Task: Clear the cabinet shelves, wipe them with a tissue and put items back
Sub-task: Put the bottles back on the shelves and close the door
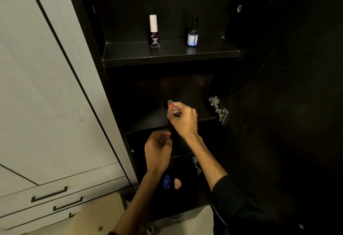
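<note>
A dark open cabinet has several shelves. On the upper shelf (167, 55) stand two nail polish bottles: a dark red one with a white cap (154, 34) and a blue one with a black cap (193, 34). My right hand (183, 118) grips a small tube with a red and yellow label (170, 106) just above the middle shelf (146, 121). My left hand (157, 149) hovers below, fingers curled around something small and dark that I cannot make out. Low in the cabinet lie a blue bottle (166, 182) and a peach-coloured item (177, 183).
The cabinet door (287, 105) stands open at right on metal hinges (219, 108). White wardrobe doors and drawers with dark handles (49, 194) fill the left. A cardboard box (96, 220) sits at the bottom left.
</note>
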